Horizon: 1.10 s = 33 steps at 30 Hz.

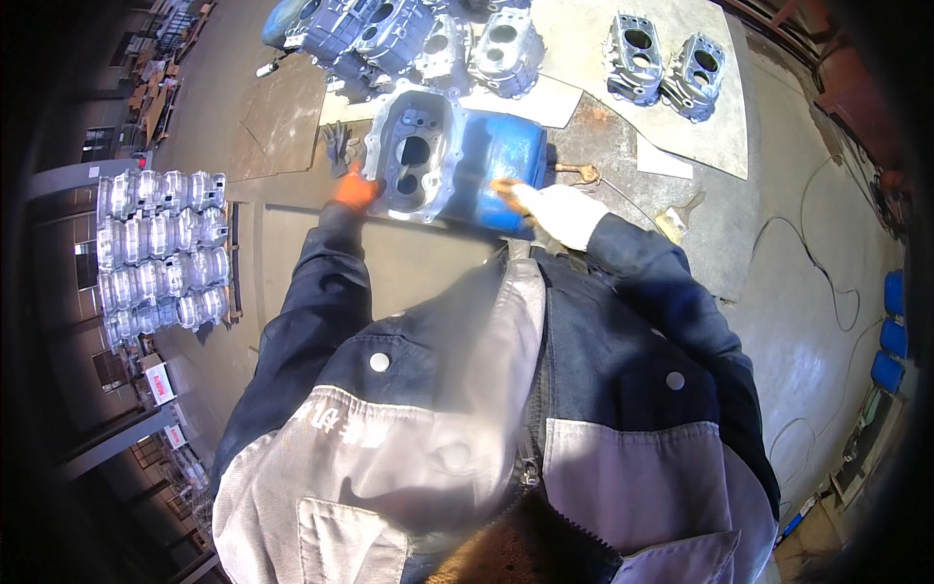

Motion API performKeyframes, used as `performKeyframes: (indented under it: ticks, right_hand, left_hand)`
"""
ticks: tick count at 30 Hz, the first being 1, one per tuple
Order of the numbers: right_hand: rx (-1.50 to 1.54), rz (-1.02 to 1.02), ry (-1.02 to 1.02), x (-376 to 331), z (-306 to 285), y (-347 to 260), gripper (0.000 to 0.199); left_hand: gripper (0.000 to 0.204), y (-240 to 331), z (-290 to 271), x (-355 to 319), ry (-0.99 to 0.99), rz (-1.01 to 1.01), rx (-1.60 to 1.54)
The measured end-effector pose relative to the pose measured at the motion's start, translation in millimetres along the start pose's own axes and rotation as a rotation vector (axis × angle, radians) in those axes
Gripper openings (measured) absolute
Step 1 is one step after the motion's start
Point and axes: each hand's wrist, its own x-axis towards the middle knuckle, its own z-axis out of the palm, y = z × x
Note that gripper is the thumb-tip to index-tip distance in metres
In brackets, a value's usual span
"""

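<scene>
A cast metal gearbox housing with round bores stands on the near edge of the bench, its open side facing up toward me. My left hand, in an orange glove, is closed on the housing's left rim. Right beside the housing lies a blue drum-like cylinder. Over its near right end is my right hand, in a white glove with orange-tan at the fingers. Those fingers look bent together; what they hold, if anything, is hidden. A dark grey glove lies left of the housing.
Several metal housings crowd the back of the bench, with two more at the back right. A brush and a wooden-handled tool lie right of the drum. Stacked castings stand at far left; a cable trails along the right-hand floor.
</scene>
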Motion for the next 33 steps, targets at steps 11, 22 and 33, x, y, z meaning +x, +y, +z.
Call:
performKeyframes:
  ticks: [11, 22, 33]
  right_hand:
    - [-0.343, -0.232, 0.388, 27.7, 6.6, 51.7, 0.056]
    - [1.176, -0.214, 0.398, -51.1, 7.5, 166.8, 0.048]
    - [1.507, -0.096, 0.059, -104.1, 21.3, 148.6, 0.044]
  left_hand:
    - [0.071, 54.8, 15.5, -45.0, 0.043, 0.135, -0.054]
    - [0.083, 166.4, 141.5, -98.1, 0.102, -0.156, 0.683]
    - [0.043, 128.9, 71.7, -68.7, -0.058, 0.173, -0.040]
